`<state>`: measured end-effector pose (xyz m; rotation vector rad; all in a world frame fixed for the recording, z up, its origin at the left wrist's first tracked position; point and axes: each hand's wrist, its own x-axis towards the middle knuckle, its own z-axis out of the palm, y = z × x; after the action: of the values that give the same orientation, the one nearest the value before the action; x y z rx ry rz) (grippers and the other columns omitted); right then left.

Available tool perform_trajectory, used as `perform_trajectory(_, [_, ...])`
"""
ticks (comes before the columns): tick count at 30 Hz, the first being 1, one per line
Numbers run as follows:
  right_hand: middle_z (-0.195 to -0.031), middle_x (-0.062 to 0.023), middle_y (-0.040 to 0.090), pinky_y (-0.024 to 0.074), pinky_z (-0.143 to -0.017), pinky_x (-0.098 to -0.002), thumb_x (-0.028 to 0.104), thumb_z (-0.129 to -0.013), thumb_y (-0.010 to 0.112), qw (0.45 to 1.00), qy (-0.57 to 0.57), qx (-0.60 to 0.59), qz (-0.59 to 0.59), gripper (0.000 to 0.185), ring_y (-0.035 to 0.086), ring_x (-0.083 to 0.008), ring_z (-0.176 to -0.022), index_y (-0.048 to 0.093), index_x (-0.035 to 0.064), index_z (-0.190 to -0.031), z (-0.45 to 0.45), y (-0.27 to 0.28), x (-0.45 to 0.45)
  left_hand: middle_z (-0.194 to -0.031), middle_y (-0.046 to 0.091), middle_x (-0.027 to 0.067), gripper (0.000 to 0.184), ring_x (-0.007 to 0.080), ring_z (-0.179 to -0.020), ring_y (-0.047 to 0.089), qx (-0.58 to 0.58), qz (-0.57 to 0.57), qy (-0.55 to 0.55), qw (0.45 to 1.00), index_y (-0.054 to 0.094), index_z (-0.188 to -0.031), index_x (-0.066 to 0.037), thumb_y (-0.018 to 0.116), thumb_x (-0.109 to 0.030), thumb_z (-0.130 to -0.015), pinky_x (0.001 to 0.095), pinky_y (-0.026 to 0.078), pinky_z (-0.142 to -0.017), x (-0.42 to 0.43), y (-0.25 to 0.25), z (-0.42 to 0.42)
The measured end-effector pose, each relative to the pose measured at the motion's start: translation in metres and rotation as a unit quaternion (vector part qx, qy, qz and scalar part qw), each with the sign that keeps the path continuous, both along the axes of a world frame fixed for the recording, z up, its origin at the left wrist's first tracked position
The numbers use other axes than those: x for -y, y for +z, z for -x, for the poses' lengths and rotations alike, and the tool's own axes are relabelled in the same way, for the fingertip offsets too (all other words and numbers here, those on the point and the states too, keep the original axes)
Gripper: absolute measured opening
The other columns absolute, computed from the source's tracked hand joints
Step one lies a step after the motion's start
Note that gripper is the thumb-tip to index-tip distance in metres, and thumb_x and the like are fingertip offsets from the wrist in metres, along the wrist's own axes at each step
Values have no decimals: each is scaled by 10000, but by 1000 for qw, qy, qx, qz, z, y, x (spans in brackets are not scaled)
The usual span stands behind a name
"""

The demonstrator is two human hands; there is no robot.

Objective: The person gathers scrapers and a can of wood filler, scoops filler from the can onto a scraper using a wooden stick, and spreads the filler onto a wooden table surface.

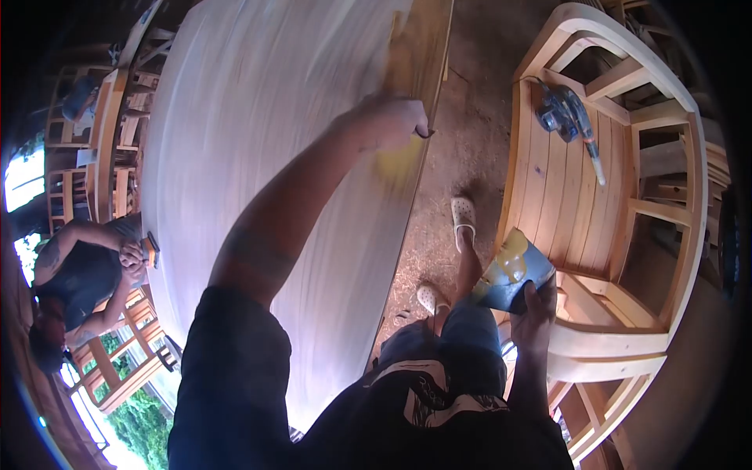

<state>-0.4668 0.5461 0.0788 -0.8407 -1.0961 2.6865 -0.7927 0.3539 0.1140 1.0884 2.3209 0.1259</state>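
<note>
My left hand (pixel 403 124) is closed over the large wooden panel (pixel 258 141), near its right edge. A thin scraper (pixel 427 134), mostly hidden by the fingers, shows only as a dark edge. Around that hand a yellow paste smear (pixel 398 163) lies on the panel, and a browner streak (pixel 415 47) runs farther up. My right hand (pixel 537 312) grips a bluish-grey flat sheet (pixel 533 270) at its lower edge, thumb on top. Yellow paste (pixel 511 258) is spread over the sheet's upper left part.
A wooden bench frame (pixel 689 211) stands at the right, with a blue power tool (pixel 565 113) lying on its slats. Another person (pixel 86 274) at the left holds a sanding block (pixel 150 249) at the panel's edge. Wood frames (pixel 106 149) stand behind. Sawdust covers the floor (pixel 423 251).
</note>
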Motion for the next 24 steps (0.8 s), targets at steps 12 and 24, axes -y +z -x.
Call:
perform_trajectory(12, [-1245,-110,538,455,-950,-302,-23,-917,450,999,47,-21,9,476,550,-173,-1127,341,28,-1377,-104,-10,34,-1094,633,138,413,331,-1032,590,-71,-161,151,973,675,-1097,-77,539,97,-748,454,473,-907,106,-13,-250])
perform_trajectory(24, [-1183,-63,548,421,-882,-277,-24,-909,447,999,-31,26,22,471,542,-137,-1022,377,60,-1368,-96,-21,19,-1265,586,112,600,285,-1181,531,-22,-31,48,998,599,-1236,-129,453,159,-730,389,420,-1020,100,23,-152])
